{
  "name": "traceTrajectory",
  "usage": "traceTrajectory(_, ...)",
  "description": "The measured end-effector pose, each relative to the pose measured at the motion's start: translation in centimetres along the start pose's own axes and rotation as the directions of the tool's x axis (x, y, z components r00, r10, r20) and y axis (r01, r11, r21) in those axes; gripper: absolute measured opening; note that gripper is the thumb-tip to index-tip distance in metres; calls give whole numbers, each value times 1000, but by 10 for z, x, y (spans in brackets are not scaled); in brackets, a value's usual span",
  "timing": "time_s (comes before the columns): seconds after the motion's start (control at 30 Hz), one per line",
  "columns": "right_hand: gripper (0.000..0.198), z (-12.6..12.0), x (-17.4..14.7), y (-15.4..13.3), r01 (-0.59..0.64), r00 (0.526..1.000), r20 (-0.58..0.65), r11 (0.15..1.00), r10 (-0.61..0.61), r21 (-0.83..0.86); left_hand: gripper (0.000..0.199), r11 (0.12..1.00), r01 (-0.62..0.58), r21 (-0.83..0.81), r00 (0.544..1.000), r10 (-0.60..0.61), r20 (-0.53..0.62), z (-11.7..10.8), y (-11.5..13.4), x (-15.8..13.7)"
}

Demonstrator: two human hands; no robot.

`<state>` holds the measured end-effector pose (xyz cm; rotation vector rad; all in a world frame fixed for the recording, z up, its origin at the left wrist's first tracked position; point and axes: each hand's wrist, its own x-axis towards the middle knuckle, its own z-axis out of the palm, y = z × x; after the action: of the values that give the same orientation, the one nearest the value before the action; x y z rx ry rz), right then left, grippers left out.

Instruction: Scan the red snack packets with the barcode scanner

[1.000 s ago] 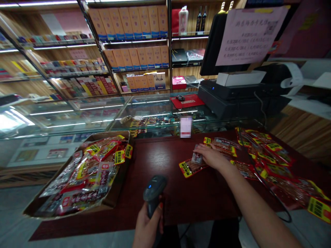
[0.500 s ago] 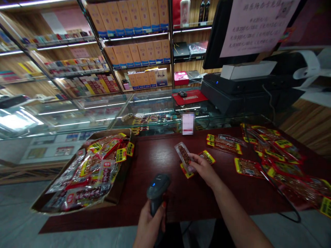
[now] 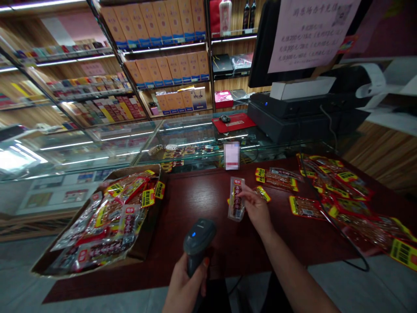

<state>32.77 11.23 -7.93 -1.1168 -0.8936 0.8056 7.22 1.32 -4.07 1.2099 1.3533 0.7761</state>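
Note:
My left hand is wrapped round the handle of a dark grey barcode scanner with a blue light, near the front edge of the table. Between the fingers of my right hand is a clear snack packet with a red label and dark print, its printed face turned up. Partly hidden behind that hand, a red and yellow snack packet lies on the dark red tabletop. To the left, an open cardboard box holds many similar packets.
More snack packets lie piled on the right of the table, with a black cable across them. Behind stand a glass display counter, a red mouse mat, a monitor and stocked shelves.
My right hand has turned the snack packet more upright, and its red label and print now show. The scanner stays in my left hand. The view has shifted slightly.

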Motion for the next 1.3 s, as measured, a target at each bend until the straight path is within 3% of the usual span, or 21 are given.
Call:
traceTrajectory(0.13, 27, 1, -2, 2, -142, 987, 59, 984, 149, -109, 44, 1000, 11, -5, 1000, -11, -12, 1, -1, 1)
traceTrajectory(0.3, 25, 4, 0, 4, -108, 993, -40, 994, 108, -7, 42, 1000, 16, 21, 999, -15, -32, 5, 5, -4)
traceTrajectory(0.43, 81, 8, 1, 0, -114, 984, -120, 979, 135, 169, 43, 1000, 17, 5, 999, -17, -34, 8, 12, -7)
traceTrajectory(0.5, 96, 9, 0, -3, -147, 976, -119, 958, 180, 245, 43, 1000, 27, 7, 1000, -27, -7, 9, 14, -7)
traceTrajectory(0.73, 43, 9, 1, 0, -270, 941, -64, 854, 332, 445, 37, 999, -32, 7, 998, 33, -50, 11, 12, -5)
traceTrajectory(0.93, 35, 7, 1, 2, -264, 946, -55, 859, 319, 439, 33, 996, -57, 71, 996, 62, -66, 11, 12, -6)
traceTrajectory(1.1, 36, 9, 1, -5, -275, 952, -14, 875, 306, 399, 32, 997, -65, 32, 995, 68, -78, 14, 20, -4)
traceTrajectory(1.3, 38, -3, -4, 5, -300, 931, -89, 882, 353, 364, 32, 994, 27, -108, 995, -38, -97, 17, 19, -2)
